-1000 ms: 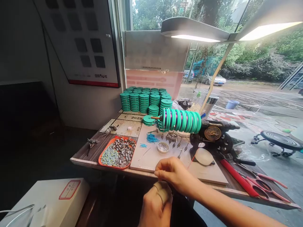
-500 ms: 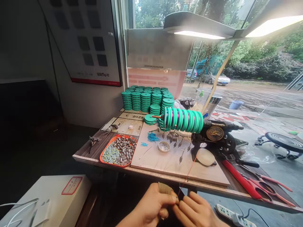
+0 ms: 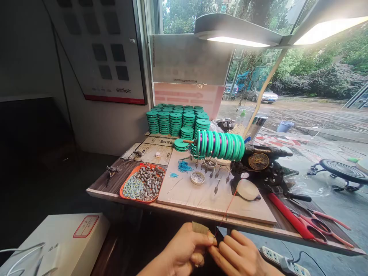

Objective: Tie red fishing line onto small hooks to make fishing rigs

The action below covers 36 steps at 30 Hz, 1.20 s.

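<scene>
Lowered from the pale flat board (image 3: 201,196), right hand (image 3: 239,256) meets left hand (image 3: 185,253); touching fingertips pinch the thin red thread (image 3: 227,209).

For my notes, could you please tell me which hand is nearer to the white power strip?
Right. The right hand is just left of the power strip; the left hand lies beyond it, farther left.

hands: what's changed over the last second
The right hand drew back from the front edge of the board and came down to meet the left hand. The left fingers now pinch the end of a red thread that runs up to the board, and the right fingers touch them. Spools, tray and scissors stayed put.
</scene>
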### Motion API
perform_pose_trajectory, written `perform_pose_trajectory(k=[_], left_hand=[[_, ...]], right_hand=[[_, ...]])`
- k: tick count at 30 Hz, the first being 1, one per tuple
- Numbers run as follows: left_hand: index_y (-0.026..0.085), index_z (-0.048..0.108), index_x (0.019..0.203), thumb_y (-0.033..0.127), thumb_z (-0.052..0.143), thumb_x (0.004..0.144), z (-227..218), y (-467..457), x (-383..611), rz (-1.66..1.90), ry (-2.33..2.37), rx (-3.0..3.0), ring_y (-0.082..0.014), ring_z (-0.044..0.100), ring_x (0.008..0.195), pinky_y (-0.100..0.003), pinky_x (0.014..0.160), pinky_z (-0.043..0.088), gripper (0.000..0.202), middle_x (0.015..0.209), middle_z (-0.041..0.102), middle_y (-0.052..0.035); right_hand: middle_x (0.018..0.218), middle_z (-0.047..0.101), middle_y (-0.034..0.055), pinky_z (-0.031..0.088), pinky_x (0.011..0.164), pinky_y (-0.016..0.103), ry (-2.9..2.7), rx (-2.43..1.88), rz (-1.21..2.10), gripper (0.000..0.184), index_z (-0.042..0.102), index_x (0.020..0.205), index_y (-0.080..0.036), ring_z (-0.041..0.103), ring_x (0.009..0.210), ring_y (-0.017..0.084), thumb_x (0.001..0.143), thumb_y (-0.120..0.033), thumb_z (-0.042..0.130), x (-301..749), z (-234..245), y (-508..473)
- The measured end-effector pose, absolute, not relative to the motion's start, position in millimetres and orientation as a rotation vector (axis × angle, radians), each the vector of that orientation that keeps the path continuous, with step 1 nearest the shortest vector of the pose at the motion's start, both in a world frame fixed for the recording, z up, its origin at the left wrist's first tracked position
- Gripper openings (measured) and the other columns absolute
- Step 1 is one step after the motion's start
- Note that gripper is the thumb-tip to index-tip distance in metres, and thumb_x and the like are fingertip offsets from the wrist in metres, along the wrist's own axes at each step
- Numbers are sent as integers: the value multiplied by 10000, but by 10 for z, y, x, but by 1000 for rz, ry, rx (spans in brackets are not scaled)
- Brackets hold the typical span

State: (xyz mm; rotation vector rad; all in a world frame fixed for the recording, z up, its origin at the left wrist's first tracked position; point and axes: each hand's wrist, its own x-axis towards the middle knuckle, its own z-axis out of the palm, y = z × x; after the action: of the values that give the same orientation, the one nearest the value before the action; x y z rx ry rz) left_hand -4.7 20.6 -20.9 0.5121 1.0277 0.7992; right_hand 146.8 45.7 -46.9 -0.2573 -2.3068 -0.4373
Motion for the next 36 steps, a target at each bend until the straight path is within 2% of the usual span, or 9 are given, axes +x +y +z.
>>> perform_pose_trajectory(k=[5,10,14,21,26,31,36], left_hand=[[160,454,522,131,590,491,-223,215,-57,806,1023,505,2,136,365,-177,352,24,143,423,290,116],[151,458,518,147,592,489,-204,192,-46,786,991,507,13,166,353,-173,348,28,137,429,332,102],[161,436,524,163,594,481,-196,198,-38,798,992,499,10,137,366,-166,348,25,163,431,282,118],[158,459,552,160,591,476,-249,214,-41,808,1037,483,5,140,372,-167,348,28,151,434,294,114],[162,442,513,156,569,453,-254,202,-13,804,1055,499,-5,181,392,-162,351,25,140,424,283,107],[146,479,518,154,558,459,-234,194,-25,792,1062,538,-11,236,395,-168,353,29,99,431,342,80],[158,476,544,170,565,468,-206,187,-35,766,1059,560,-5,147,371,-183,358,24,118,412,288,114]], right_hand=[[447,538,-14,270,401,275,-2336,-258,-415,387,622,650,-121,425,372,101,899,-28,340,1514,-509,418],[458,567,-22,281,404,269,-2330,-240,-456,286,656,755,-124,456,372,102,895,-64,414,1515,-471,403],[399,510,-15,262,389,285,-2274,-286,-394,416,620,612,-130,417,346,111,913,-67,340,1437,-470,430],[624,700,49,398,421,247,-2326,-241,-450,354,651,699,-96,553,436,111,884,1,366,1546,-542,414],[641,716,35,435,429,242,-2305,-230,-463,381,652,708,-106,598,457,115,906,-13,340,1586,-575,401],[604,703,17,431,415,244,-2293,-242,-466,396,649,692,-116,587,432,111,913,-23,333,1558,-563,404],[612,703,15,428,426,241,-2302,-233,-461,384,641,693,-123,581,437,108,913,-24,343,1574,-555,391]])
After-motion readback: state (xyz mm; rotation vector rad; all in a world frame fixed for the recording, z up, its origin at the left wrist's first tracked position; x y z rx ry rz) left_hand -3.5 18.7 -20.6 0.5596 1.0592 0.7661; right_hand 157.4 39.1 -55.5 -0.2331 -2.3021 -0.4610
